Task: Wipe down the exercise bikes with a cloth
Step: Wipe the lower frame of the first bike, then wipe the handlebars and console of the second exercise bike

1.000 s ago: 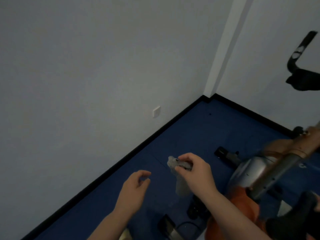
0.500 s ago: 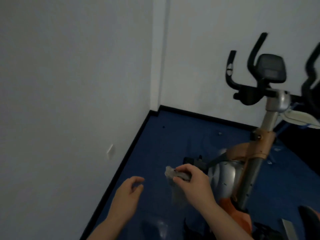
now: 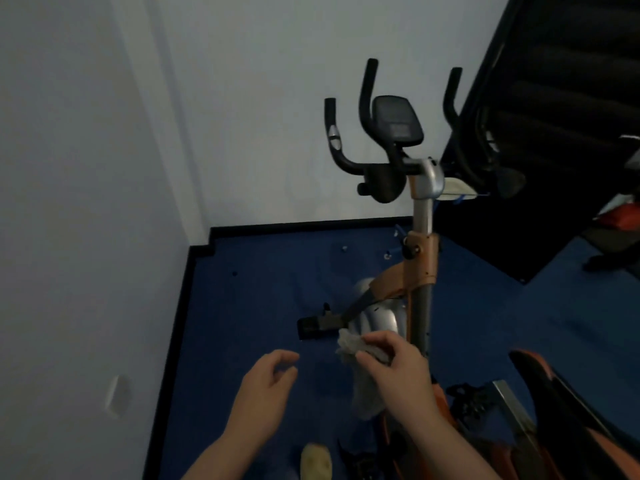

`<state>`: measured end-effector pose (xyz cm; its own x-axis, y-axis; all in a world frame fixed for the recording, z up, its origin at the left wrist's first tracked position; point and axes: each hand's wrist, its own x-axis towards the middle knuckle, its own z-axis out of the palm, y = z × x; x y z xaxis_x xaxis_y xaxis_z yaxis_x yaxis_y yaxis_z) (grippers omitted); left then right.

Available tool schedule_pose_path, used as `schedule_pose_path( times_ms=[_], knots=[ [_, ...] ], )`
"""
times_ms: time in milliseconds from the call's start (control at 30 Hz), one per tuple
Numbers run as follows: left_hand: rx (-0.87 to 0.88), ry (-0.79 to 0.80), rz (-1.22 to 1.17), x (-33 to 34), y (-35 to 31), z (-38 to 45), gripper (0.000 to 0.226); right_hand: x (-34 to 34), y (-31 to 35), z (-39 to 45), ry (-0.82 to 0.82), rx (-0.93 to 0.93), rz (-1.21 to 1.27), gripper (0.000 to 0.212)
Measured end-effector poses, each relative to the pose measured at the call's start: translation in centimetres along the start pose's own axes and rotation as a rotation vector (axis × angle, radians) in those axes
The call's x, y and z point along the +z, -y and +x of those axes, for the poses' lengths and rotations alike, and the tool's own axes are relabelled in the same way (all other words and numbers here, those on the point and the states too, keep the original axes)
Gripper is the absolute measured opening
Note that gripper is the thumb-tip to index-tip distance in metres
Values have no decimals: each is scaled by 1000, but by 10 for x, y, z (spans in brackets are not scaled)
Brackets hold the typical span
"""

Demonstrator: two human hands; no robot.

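Exercise bike (image 3: 420, 271), with its silver upright post, orange frame collar and black curved handlebars, stands on the dark blue carpeted floor (image 3: 263, 306) near the corner of the room, its handlebars rising against the pale grey wall (image 3: 242, 98). A small black console screen (image 3: 397, 121) sits at the top of the post between the handlebar prongs. Low on the bike, beside the post, is a rounded silver flywheel cover (image 3: 379, 318), and a black front foot bar (image 3: 317, 325) runs out from it across the floor.

The crumpled whitish cloth (image 3: 360, 375) is just in front of that silver cover, close to the post. The right hand (image 3: 398, 372) pinches its bunched top between thumb and fingertips, the rest of the fingers curled in, and the loose end of the cloth hangs down below the palm. The left hand (image 3: 266, 393) is a little apart from the cloth, on the side away from the post; it holds nothing, its fingers loosely curved and the thumb near the forefinger without closing.

Beside the bike, away from the corner, stands a large black panel (image 3: 554, 116), possibly a door or cabinet; the dim light makes it hard to say. A black and orange saddle edge (image 3: 554, 393) shows near the right forearm.
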<state>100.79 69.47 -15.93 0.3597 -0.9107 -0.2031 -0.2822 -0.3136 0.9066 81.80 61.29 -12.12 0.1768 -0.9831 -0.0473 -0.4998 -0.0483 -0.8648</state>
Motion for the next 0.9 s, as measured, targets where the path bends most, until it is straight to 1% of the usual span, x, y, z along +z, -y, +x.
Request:
schedule_pose_path(
  times_ms=[167, 400, 567, 667, 767, 833, 900],
  knots=[
    [47, 26, 1, 2, -29, 48, 19, -14, 13, 44, -105, -29, -7, 21],
    [215, 34, 55, 23, -80, 145, 19, -23, 15, 138, -169, -55, 80, 21],
    [227, 76, 88, 39, -121, 228, 20, -42, 24, 217, -237, -53, 143, 21],
    [267, 10, 49, 48, -151, 278, 22, -66, 38, 265, -318, -112, 209, 22],
    [294, -78, -79, 55, -175, 315, 23, -76, 64, 313, -376, -249, 195, 20],
    [303, -111, -113, 57, -184, 326, 23, -67, 80, 340, -349, -302, 178, 18],
    [318, -123, -159, 58, -189, 335, 23, -50, 91, 359, -277, -314, 124, 13]
  ],
)
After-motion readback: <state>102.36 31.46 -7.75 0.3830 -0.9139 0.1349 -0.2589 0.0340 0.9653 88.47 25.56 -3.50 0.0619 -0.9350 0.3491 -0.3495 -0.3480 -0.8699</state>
